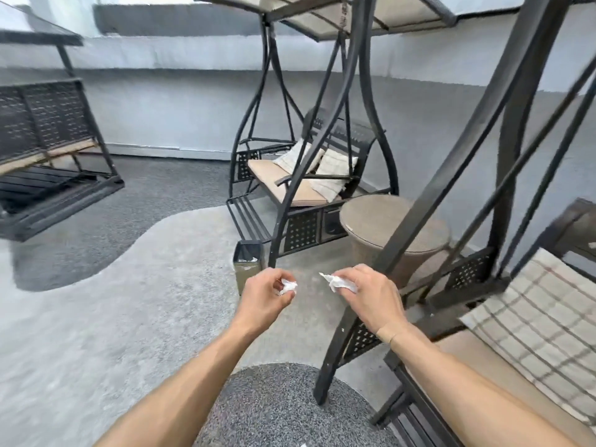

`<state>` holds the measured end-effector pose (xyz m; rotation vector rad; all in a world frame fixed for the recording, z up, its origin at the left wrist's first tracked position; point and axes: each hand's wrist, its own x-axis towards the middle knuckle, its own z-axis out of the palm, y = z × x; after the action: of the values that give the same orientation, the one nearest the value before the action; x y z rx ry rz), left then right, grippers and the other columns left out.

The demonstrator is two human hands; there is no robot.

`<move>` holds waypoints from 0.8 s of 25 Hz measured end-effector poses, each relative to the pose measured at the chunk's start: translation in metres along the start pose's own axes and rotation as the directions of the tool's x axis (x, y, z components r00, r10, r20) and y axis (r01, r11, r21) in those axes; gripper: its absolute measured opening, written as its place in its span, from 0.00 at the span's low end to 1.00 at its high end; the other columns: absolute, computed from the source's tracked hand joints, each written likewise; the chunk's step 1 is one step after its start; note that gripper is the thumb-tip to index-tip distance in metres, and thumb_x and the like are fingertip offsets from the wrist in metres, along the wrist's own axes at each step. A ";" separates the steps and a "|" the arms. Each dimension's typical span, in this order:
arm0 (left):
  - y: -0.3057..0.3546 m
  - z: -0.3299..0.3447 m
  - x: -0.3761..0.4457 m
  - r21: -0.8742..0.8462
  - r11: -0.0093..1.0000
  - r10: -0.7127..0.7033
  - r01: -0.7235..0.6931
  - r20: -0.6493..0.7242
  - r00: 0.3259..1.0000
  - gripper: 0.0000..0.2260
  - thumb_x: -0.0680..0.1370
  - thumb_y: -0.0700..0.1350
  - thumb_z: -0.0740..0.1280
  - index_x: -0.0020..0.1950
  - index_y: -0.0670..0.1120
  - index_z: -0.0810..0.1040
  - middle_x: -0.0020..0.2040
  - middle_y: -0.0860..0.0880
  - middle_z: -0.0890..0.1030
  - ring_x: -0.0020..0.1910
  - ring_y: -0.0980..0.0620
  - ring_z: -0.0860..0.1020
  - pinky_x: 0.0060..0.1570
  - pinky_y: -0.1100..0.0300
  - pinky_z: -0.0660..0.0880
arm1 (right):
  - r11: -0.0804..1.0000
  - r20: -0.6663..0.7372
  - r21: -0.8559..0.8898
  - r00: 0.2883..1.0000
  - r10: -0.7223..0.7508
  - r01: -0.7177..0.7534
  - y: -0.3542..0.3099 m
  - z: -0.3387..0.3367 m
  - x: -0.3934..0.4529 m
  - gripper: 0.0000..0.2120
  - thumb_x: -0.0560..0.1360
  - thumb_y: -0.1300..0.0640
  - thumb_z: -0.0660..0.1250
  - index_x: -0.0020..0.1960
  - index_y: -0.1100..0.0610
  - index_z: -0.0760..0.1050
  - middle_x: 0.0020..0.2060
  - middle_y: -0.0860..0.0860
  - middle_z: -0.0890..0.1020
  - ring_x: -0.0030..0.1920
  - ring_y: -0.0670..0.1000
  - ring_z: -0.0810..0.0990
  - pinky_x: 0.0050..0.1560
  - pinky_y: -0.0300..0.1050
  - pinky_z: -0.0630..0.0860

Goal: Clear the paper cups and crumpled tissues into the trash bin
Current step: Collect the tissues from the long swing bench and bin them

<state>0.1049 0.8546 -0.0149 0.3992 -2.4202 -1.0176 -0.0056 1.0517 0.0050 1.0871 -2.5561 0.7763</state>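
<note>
White crumpled paper in both hands right now. The left hand (263, 300) has its fingers curled round a small tight tissue wad (288, 286), and the right hand (366, 301) pinches a looser, flatter tissue (338, 282) with a corner poking out toward 10 o'clock.

What matters for the drop is the trash bin (247, 265). It sits on the floor just beyond the left hand, at roughly 11 o'clock from it, and further round toward 10 o'clock from the right hand. So the left hand is clearly the nearer one; the right has to cross over to reach it. The bin is a small squarish thing, upright, its long axis vertical, olive-drab walls with a dark liner, and something pale already lies inside near the rim. Can't tell if that's cups or tissue. The opening looks narrow, so I'd guess one hand at a time works better than both together.

Textures: the tissues are soft and light, so they'll probably flutter if let go from too high. The floor is a pale grey carpet (96, 317) with darker speckled patches. The bin stands right by the foot of a black metal swing frame (325, 150) with beige cushions. A round woven side table (387, 224) sits at about 1 o'clock from the hands, its top looks bare, and I can't spot any paper cups in view.
</note>
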 end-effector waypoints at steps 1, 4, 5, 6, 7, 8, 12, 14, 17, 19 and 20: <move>-0.021 -0.021 0.005 0.017 1.000 -0.015 0.015 -0.024 1.000 0.10 0.70 0.39 0.76 0.47 0.50 0.82 0.40 0.59 0.79 0.39 0.63 0.77 0.41 0.71 0.71 | 1.000 0.011 0.003 1.000 -0.025 0.024 -0.020 0.021 0.015 0.08 0.73 0.47 0.69 0.53 0.43 0.79 0.46 0.43 0.80 0.45 0.51 0.81 0.42 0.45 0.74; -0.078 -0.078 0.018 0.057 0.997 -0.055 0.059 -0.073 0.996 0.11 0.70 0.40 0.76 0.49 0.50 0.82 0.43 0.56 0.81 0.40 0.63 0.77 0.41 0.73 0.69 | 0.997 0.021 0.048 0.998 -0.066 0.065 -0.074 0.075 0.053 0.08 0.72 0.49 0.71 0.51 0.44 0.79 0.45 0.43 0.81 0.43 0.51 0.81 0.42 0.46 0.74; -0.096 -0.097 0.020 0.065 0.995 -0.071 0.077 -0.091 0.993 0.11 0.70 0.40 0.76 0.50 0.50 0.82 0.43 0.55 0.81 0.40 0.63 0.77 0.42 0.72 0.70 | 0.994 0.028 0.071 0.996 -0.080 0.078 -0.092 0.092 0.066 0.08 0.72 0.49 0.72 0.50 0.44 0.80 0.44 0.43 0.81 0.43 0.52 0.81 0.42 0.47 0.75; -0.111 -0.113 0.022 0.078 0.993 -0.082 0.090 -0.109 0.991 0.11 0.70 0.39 0.75 0.51 0.49 0.82 0.43 0.56 0.80 0.40 0.63 0.77 0.42 0.72 0.70 | 0.992 0.035 0.088 0.995 -0.092 0.089 -0.107 0.107 0.076 0.08 0.71 0.50 0.72 0.50 0.45 0.80 0.44 0.44 0.81 0.43 0.52 0.81 0.42 0.47 0.75; -0.124 -0.126 0.024 0.088 0.990 -0.096 0.108 -0.125 0.987 0.12 0.70 0.39 0.75 0.51 0.49 0.82 0.43 0.57 0.80 0.41 0.64 0.77 0.41 0.73 0.70 | 0.990 0.046 0.098 0.994 -0.102 0.097 -0.120 0.119 0.086 0.08 0.71 0.51 0.73 0.50 0.46 0.80 0.44 0.45 0.81 0.43 0.53 0.81 0.42 0.48 0.75; -0.138 -0.138 0.028 0.095 0.987 -0.113 0.127 -0.139 0.984 0.12 0.70 0.40 0.75 0.51 0.50 0.82 0.42 0.59 0.79 0.41 0.65 0.77 0.41 0.74 0.69 | 0.989 0.060 0.104 0.992 -0.113 0.106 -0.132 0.131 0.097 0.08 0.71 0.51 0.73 0.50 0.47 0.80 0.44 0.46 0.81 0.44 0.53 0.81 0.43 0.48 0.75; -0.183 -0.167 0.052 0.116 0.977 -0.160 0.180 -0.163 0.974 0.11 0.70 0.40 0.76 0.51 0.50 0.82 0.43 0.59 0.80 0.41 0.62 0.78 0.40 0.72 0.69 | 0.982 0.115 0.119 0.980 -0.161 0.147 -0.158 0.172 0.134 0.10 0.71 0.51 0.72 0.52 0.47 0.80 0.46 0.46 0.81 0.45 0.52 0.80 0.45 0.48 0.75; -0.205 -0.172 0.070 0.117 0.974 -0.172 0.193 -0.172 0.970 0.12 0.71 0.40 0.75 0.52 0.50 0.82 0.45 0.57 0.81 0.42 0.63 0.78 0.40 0.75 0.69 | 0.981 0.127 0.138 0.979 -0.158 0.140 -0.161 0.190 0.157 0.10 0.71 0.51 0.72 0.52 0.47 0.80 0.46 0.45 0.81 0.46 0.51 0.80 0.46 0.48 0.75; -0.232 -0.171 0.109 0.122 0.974 -0.173 0.193 -0.158 0.972 0.12 0.71 0.41 0.76 0.52 0.50 0.82 0.47 0.56 0.82 0.43 0.63 0.78 0.42 0.74 0.70 | 0.981 0.129 0.150 0.981 -0.147 0.127 -0.154 0.219 0.197 0.11 0.71 0.51 0.73 0.53 0.47 0.80 0.48 0.44 0.82 0.46 0.50 0.80 0.47 0.47 0.75; -0.248 -0.168 0.141 0.113 0.975 -0.174 0.192 -0.156 0.972 0.12 0.71 0.41 0.75 0.52 0.50 0.82 0.48 0.55 0.81 0.44 0.61 0.78 0.43 0.70 0.71 | 0.981 0.138 0.146 0.979 -0.148 0.127 -0.147 0.238 0.229 0.11 0.71 0.51 0.73 0.53 0.46 0.80 0.48 0.44 0.81 0.46 0.50 0.80 0.48 0.48 0.76; -0.257 -0.167 0.159 0.110 0.974 -0.178 0.197 -0.158 0.971 0.12 0.71 0.41 0.75 0.52 0.50 0.82 0.47 0.55 0.81 0.44 0.60 0.78 0.43 0.70 0.72 | 0.981 0.144 0.141 0.978 -0.154 0.134 -0.142 0.249 0.249 0.11 0.72 0.51 0.72 0.54 0.46 0.80 0.47 0.44 0.81 0.46 0.50 0.80 0.47 0.48 0.76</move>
<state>0.0806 0.5118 -0.0496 0.7342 -2.3525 -0.8806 -0.0806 0.6823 -0.0418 1.4083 -2.5440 0.8629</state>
